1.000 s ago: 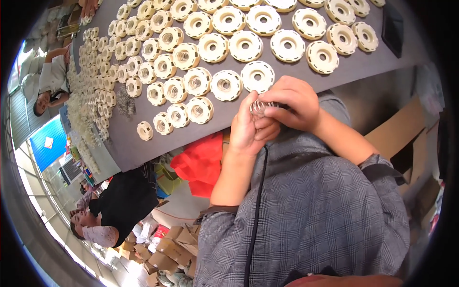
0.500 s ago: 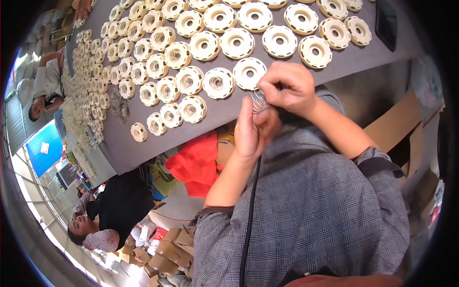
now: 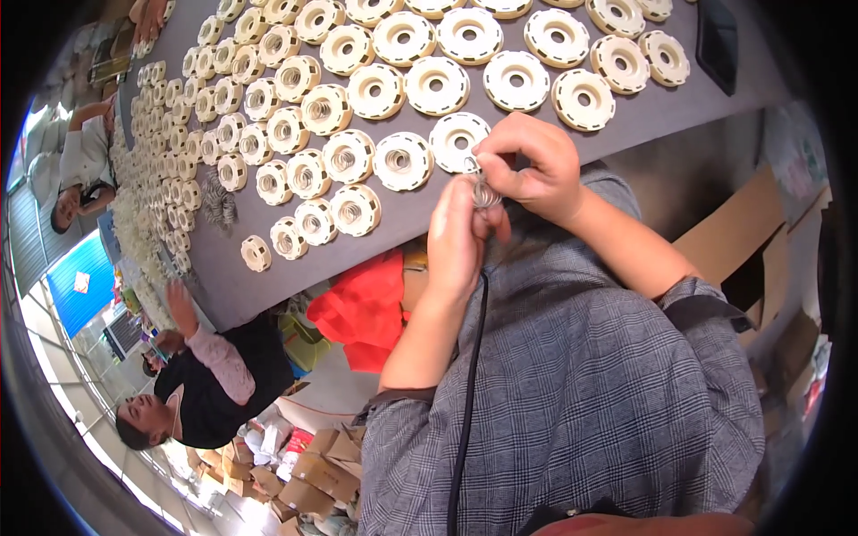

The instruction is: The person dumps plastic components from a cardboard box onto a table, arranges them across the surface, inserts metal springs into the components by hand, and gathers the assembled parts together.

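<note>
Just off the table's near edge, my two hands meet over wire coil springs (image 3: 485, 195). My left hand (image 3: 454, 239) is closed around the lower part of the coils, thumb upward. My right hand (image 3: 534, 168) pinches a wire end at the top between thumb and forefinger. How many springs are there I cannot tell. Right behind the fingers lies a cream plastic ring (image 3: 459, 125) with a centre hole and a notched rim. To its left, a similar ring (image 3: 403, 162) has a coil spring sitting in its middle.
Rows of such cream rings cover the grey table (image 3: 411, 214); many hold springs. A pile of loose springs (image 3: 217, 201) lies toward the left. A dark flat phone-like object (image 3: 718, 45) rests at the far right. A co-worker (image 3: 210, 384) in black stands left; cardboard (image 3: 733, 228) leans right.
My right fingers have moved slightly left and now pinch a wire end above the coils. My left hand has shifted a little left. The co-worker at left has raised an arm toward the table.
</note>
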